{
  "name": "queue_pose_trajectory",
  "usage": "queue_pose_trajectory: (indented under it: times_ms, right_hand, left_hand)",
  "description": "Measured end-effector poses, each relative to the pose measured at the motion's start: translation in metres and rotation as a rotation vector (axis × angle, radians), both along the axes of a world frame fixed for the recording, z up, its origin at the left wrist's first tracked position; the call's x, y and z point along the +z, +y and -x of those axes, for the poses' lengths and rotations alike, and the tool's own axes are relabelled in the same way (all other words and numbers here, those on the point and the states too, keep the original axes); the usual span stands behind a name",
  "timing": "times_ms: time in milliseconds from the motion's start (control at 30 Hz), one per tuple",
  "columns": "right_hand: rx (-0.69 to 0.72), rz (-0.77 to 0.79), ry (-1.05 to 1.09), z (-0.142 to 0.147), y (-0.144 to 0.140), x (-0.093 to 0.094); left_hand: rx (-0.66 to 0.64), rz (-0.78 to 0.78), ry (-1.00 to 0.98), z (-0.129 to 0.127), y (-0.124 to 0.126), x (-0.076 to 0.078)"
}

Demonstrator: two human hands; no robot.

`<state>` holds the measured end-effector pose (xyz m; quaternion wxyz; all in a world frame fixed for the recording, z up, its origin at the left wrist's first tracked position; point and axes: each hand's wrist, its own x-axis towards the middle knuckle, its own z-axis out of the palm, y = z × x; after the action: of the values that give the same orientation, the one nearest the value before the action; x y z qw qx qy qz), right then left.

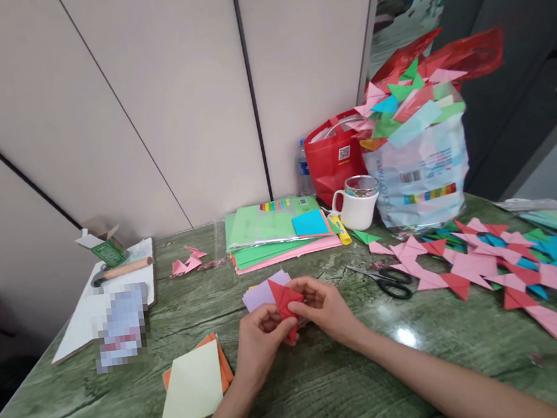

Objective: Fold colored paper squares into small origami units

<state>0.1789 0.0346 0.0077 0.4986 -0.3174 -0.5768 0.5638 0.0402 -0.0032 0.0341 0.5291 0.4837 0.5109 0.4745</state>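
Note:
A folded piece of red origami paper (282, 297) is pinched between my two hands, above the table. My left hand (259, 338) is closed on its lower left part, with thumb and fingers near the bottom tip. On the right side, my right hand (325, 303) grips the paper between thumb and fingertips. Just behind the hands lies a stack of lilac paper (262, 293), partly covered by the red piece. Left of my left forearm is a pile of cream and orange square sheets (192, 383).
Black scissors (392, 282) lie right of my hands, beside linked pink, red and blue folded stars (470, 261). Behind stand coloured paper packs (260, 228), a white mug (357, 207), a red bag (328, 163) and a stuffed plastic bag (419, 179). A hammer (122, 270) rests on a whiteboard at left.

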Motion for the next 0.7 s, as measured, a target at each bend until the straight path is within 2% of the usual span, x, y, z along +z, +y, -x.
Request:
queue_pose_trajectory:
  times_ms: [100,267,367,533,700]
  right_hand:
    - [0.006,0.011,0.008,-0.0011,-0.0003,0.0011]
    - [0.019,0.081,-0.002,-0.0003,-0.0013,0.0]
    - [-0.033,0.04,-0.038,0.0002,-0.0002,0.0001]
    - [-0.152,-0.039,-0.173,-0.0015,0.0019,0.002]
    - [-0.202,-0.039,-0.154,-0.0017,-0.0002,0.0007]
  left_hand:
    - [0.025,-0.049,-0.01,0.0002,0.0012,0.0024]
    - [0.099,-0.003,-0.024,0.0038,0.0031,0.0004]
    - [0.139,0.011,-0.067,0.005,0.0037,-0.0013]
    - [0.084,0.03,-0.102,0.0047,0.0032,-0.0009]
    - [0.047,0.055,-0.164,0.0025,0.0008,-0.0005]
